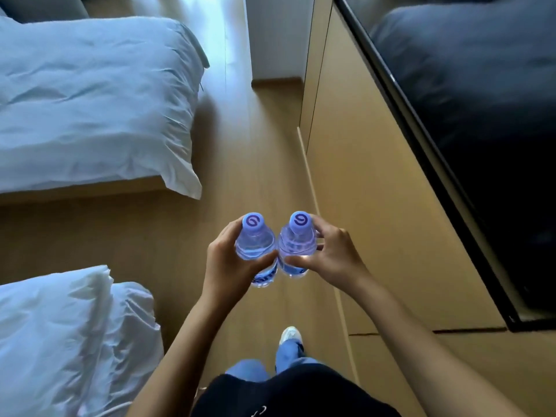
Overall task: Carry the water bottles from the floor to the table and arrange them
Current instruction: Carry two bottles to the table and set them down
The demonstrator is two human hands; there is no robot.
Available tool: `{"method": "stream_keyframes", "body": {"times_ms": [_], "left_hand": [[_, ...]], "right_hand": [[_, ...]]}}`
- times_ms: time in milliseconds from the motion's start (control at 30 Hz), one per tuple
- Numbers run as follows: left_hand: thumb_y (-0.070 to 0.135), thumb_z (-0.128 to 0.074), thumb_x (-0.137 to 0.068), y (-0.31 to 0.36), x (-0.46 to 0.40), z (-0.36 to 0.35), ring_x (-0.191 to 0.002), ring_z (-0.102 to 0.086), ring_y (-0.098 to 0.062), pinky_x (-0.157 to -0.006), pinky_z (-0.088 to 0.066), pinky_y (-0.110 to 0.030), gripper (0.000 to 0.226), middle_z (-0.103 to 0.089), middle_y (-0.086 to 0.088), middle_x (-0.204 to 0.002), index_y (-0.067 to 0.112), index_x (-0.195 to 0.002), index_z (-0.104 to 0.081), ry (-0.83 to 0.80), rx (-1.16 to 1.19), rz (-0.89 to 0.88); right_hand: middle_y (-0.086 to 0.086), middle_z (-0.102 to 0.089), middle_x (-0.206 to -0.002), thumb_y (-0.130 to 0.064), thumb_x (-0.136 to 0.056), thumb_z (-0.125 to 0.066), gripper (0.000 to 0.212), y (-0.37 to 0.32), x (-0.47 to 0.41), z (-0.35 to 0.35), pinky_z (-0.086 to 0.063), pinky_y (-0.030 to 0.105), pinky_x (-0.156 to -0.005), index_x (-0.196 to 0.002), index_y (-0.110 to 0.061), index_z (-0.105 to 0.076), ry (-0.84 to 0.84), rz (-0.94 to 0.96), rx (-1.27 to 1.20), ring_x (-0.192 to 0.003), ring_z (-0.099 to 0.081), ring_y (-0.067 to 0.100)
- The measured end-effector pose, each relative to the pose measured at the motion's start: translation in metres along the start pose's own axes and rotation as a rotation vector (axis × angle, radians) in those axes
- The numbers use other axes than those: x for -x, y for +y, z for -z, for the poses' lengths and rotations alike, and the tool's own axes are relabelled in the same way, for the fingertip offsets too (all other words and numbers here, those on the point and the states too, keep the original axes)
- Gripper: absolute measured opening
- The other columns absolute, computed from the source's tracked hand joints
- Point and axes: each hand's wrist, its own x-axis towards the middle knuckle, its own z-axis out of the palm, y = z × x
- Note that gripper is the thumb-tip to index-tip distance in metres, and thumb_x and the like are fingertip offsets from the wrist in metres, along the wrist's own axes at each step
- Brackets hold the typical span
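Left bottle (256,248): upright, long axis running up toward the camera, pale purple cap on top; held in the air above the wooden floor (255,145), in front of the person's body.
Right bottle (296,245): upright too, cap toward the camera, just beside the left bottle, their shoulders touching or nearly so.
Left hand (228,260): fingers curled round the far side of the left bottle, thumb across the near side below the shoulder; clamped on it.
Right hand (331,254): fingers wrapped round the right bottle's outer side, thumb pressed on its near side; clamped on it.
Beds: one with white bedding (90,100) far left, another (69,341) near left.
Cabinet (376,191): wooden front along the right, with a dark screen (481,130) beyond it.
Below: jeans and a pale shoe (290,335) on the floor.
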Motion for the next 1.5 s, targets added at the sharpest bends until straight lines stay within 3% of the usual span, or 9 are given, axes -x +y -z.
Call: {"method": "stream_keyframes", "body": {"times_ms": [333,567,700,933,1100,1300,1500], "left_hand": [[0.008,-0.091,-0.061,-0.049,-0.217,-0.024,-0.096,-0.068,-0.023,-0.087,-0.054,-0.05,0.058,-0.071,-0.002,-0.104,0.015,-0.112,-0.064,0.035,0.038,0.063],[0.02,-0.091,-0.062,-0.101,-0.411,-0.014,-0.093,-0.068,-0.014,-0.083,-0.057,-0.045,0.057,-0.071,0.007,-0.101,0.026,-0.111,-0.063,-0.016,0.011,0.017],[0.028,-0.088,-0.06,-0.114,-0.518,-0.005,-0.091,-0.067,-0.011,-0.082,-0.057,-0.038,0.056,-0.07,0.012,-0.099,0.043,-0.107,-0.061,-0.006,-0.01,-0.012],[0.027,-0.089,-0.06,-0.145,-0.678,-0.014,-0.093,-0.069,-0.011,-0.082,-0.057,-0.034,0.058,-0.072,0.007,-0.1,0.029,-0.111,-0.063,0.015,0.021,0.021],[0.026,-0.088,-0.061,-0.17,-0.801,-0.037,-0.092,-0.07,-0.014,-0.082,-0.057,-0.037,0.055,-0.073,0.006,-0.098,0.031,-0.11,-0.063,0.043,0.044,0.029],[0.033,-0.087,-0.062,-0.179,-0.943,-0.049,-0.091,-0.069,-0.004,-0.08,-0.054,-0.019,0.054,-0.071,0.016,-0.098,0.039,-0.109,-0.061,0.126,-0.012,0.009],[0.025,-0.089,-0.06,-0.203,-1.066,-0.041,-0.093,-0.069,-0.006,-0.083,-0.055,-0.026,0.054,-0.072,0.009,-0.099,0.037,-0.107,-0.063,0.197,0.004,0.078]], "right_hand": [[-0.016,-0.073,-0.1,-0.03,-0.063,-0.091,0.065,0.003,-0.233,0.025,-0.056,0.038,-0.084,-0.121,-0.032,-0.062,-0.055,0.024,0.019,-0.093,-0.068,0.003],[-0.014,-0.072,-0.099,-0.028,-0.064,-0.09,0.061,-0.008,-0.423,0.022,-0.055,0.039,-0.085,-0.118,-0.031,-0.062,-0.051,0.025,0.017,-0.092,-0.068,0.006],[-0.014,-0.072,-0.102,-0.029,-0.064,-0.09,0.064,-0.027,-0.525,0.026,-0.055,0.039,-0.087,-0.121,-0.034,-0.061,-0.032,0.026,0.007,-0.095,-0.068,0.006],[-0.012,-0.072,-0.105,-0.029,-0.062,-0.091,0.069,-0.033,-0.69,0.039,-0.055,0.04,-0.088,-0.124,-0.03,-0.06,-0.032,0.025,0.001,-0.098,-0.068,0.007],[-0.015,-0.072,-0.1,-0.027,-0.061,-0.092,0.067,-0.023,-0.82,0.06,-0.056,0.04,-0.088,-0.121,-0.034,-0.062,-0.047,0.031,-0.022,-0.095,-0.068,0.005],[-0.015,-0.071,-0.105,-0.028,-0.064,-0.091,0.066,-0.038,-0.987,0.092,-0.057,0.037,-0.085,-0.123,-0.029,-0.061,-0.154,0.145,0.037,-0.096,-0.068,0.004],[-0.01,-0.072,-0.106,-0.032,-0.064,-0.09,0.066,-0.056,-1.13,0.09,-0.056,0.043,-0.084,-0.124,-0.025,-0.062,-0.195,0.206,0.068,-0.096,-0.068,0.012]]}}
